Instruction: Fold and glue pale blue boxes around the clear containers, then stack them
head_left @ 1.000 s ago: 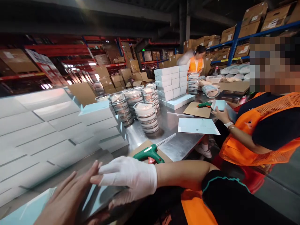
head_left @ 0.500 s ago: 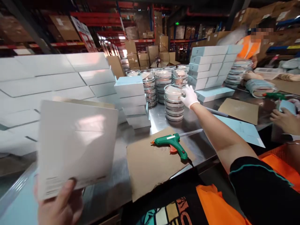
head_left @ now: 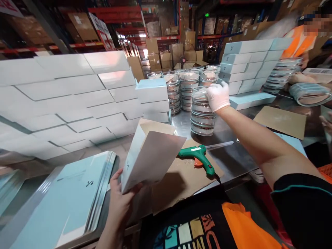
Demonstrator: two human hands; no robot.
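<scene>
My left hand grips the lower end of an open white cardboard box, tilted, with its bare brown inside showing at the top. My right hand, in a white glove, is closed at the rim of the top glass dish of a stack; its fingertips are partly hidden. Round glass dishes with pale inserts make up that stack on the metal table. Between my hands, a green glue gun with an orange trigger lies on a cardboard sheet.
Stacked white boxes wall off the left; flat light-blue cartons lie before them. More glass stacks and a box pile stand behind. A co-worker in an orange vest is at back right, and another person's hand shows at the right edge.
My left hand has swung the box right and turned it, so its open end now shows. My right hand stays at the glass stack, its fingers more curled at the rim. The view has shifted left.
</scene>
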